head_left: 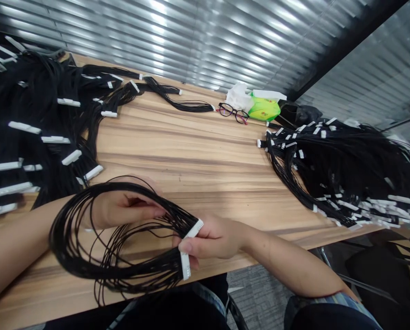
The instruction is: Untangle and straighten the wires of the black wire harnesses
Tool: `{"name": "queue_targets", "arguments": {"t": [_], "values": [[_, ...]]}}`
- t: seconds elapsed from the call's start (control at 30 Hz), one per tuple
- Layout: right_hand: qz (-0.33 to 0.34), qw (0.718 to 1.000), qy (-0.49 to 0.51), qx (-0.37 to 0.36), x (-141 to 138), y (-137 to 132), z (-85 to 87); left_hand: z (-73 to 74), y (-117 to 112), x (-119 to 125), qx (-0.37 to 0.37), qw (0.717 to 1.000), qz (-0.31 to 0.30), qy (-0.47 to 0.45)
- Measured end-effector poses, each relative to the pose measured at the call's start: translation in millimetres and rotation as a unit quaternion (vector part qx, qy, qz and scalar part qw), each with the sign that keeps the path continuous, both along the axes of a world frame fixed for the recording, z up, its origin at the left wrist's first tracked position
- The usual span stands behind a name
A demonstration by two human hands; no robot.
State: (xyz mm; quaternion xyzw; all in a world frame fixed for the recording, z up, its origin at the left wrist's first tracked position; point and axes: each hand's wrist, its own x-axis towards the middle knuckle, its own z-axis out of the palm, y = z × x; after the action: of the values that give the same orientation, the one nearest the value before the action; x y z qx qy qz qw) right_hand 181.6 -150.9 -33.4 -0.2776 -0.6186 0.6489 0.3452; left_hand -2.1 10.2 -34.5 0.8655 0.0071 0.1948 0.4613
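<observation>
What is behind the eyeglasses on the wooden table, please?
Behind the eyeglasses lie white tissues and a green packet; the tissues cover the packet's left end, so it cannot be seen.

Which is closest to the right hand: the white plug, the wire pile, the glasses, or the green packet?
1. white plug: touching the right hand, in front of the person.
2. wire pile: to the right on the table.
3. glasses and green packet: far table edge, too close to call.
</observation>
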Motion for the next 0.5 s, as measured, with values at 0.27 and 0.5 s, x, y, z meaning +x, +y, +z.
{"name": "queue_targets", "arguments": {"t": [0.27, 0.5], "values": [[0.044, 0.998, 0.035, -0.009, -5, -1, 0.8, 4.8, 4, 3, -0.025, 0.982, -0.178, 0.055], [-0.035, 0.997, 0.021, -0.069, -2, -5, -3.1, -5.5, -4, -2, -0.048, 0.998, -0.018, -0.041]]}}
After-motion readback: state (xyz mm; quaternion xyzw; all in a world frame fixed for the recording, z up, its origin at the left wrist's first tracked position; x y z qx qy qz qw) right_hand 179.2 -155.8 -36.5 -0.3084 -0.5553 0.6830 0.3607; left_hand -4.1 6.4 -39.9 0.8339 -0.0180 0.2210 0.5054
